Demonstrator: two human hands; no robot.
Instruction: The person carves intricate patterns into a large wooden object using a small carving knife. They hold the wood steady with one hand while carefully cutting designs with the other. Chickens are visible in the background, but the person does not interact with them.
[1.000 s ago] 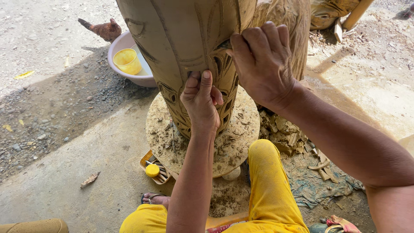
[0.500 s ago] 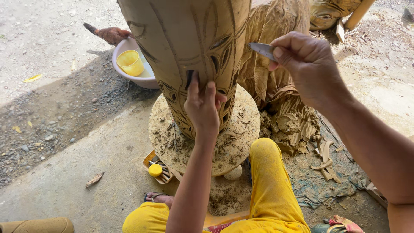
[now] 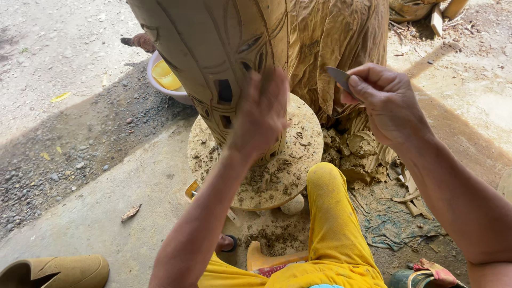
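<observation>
A tall brown clay vase (image 3: 213,48) with cut-out openings stands on a round, clay-crusted turntable (image 3: 298,165). My left hand (image 3: 261,114) presses flat against the vase's lower wall, fingers spread over the carved openings. My right hand (image 3: 386,101) is off to the right of the vase, apart from it, gripping a thin grey metal blade (image 3: 337,77) that points up and left. My yellow-trousered knee (image 3: 325,213) sits just in front of the turntable.
A white basin (image 3: 160,80) with a yellow sponge lies behind the vase, another person's hand (image 3: 141,41) beside it. Clay scraps (image 3: 362,154) pile up right of the turntable. A clay-stained cloth (image 3: 336,48) hangs behind. A tan clay piece (image 3: 53,272) lies at bottom left.
My right hand left the vase, took up the blade and drew away to the right. My left hand shifted up and flattened on the vase wall. The view moved closer.
</observation>
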